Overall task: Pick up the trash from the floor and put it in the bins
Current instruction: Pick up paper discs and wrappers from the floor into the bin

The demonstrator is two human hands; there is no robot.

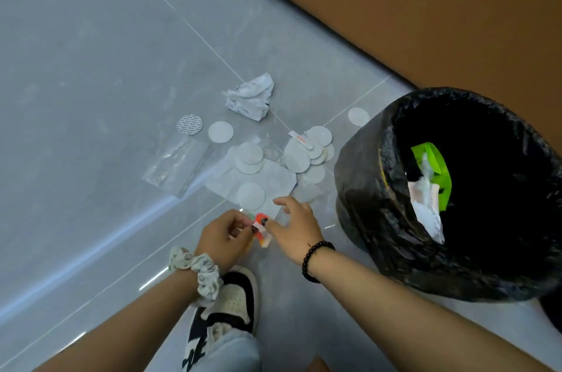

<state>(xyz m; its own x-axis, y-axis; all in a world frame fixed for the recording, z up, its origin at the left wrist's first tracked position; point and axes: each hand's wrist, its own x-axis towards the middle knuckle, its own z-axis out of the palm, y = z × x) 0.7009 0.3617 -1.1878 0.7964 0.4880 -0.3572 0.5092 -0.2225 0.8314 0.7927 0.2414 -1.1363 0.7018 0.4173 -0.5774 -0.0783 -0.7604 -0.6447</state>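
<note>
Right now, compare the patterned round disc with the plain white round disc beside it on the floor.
The patterned round disc carries a grey brick-like print; the plain white round disc has no marking. The patterned one lies farther from the black-lined bin, the plain one nearer. The plain disc looks slightly larger. Both lie flat, apart from each other, untouched by either hand.

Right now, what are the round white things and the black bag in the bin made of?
The round discs look like thin matte paper or foam, lying flat; hard to say which. The black bag seems to be thin shiny plastic, since it crinkles and glints over the bin rim.
</note>
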